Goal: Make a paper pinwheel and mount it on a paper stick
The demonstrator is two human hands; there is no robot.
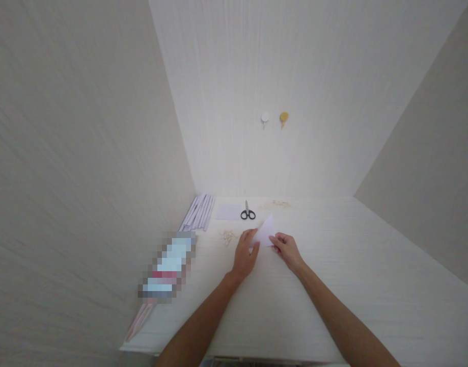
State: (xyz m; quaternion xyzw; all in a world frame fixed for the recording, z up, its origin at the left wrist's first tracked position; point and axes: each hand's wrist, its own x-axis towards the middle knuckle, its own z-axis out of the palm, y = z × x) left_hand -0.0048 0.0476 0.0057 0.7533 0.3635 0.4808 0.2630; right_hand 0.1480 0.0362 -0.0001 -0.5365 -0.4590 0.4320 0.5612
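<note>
**Both hands on a folded white paper at the middle of the white surface**

The person's left hand point(244, 256) lies palm down, fingers point(251, 237) bent over the near left edge of a small white folded sheet of paper point(266, 232). The right hand point(287, 250) meets the same sheet from the right, fingers point(275, 239) curled and pinching its near right corner. The paper looks triangular, one point tipped up toward the back wall; it sits at the middle of the pale white textured surface point(352, 285), between the two hands. How tightly either hand grips is hard to tell at this size, but both touch the sheet.

Just left of the left hand lies a small heap of light wooden clips or pegs point(228, 236), too small to tell which. Behind the paper: a black-handled pair of scissors point(248, 212), closed, blades pointing at the wall. Beside the scissors on the left, a flat pale rectangular sheet point(229, 211). Further left, a bundle of long white-lilac paper strips point(199, 211) against the left wall. A second scatter of pale small bits point(278, 204) lies near the back wall, right of the scissors.

A pixelated blurred block point(168, 266) covers something along the left edge of the surface. On the back wall hang a white round hook point(265, 118) and a yellow round hook point(283, 118), side by side.
</note>
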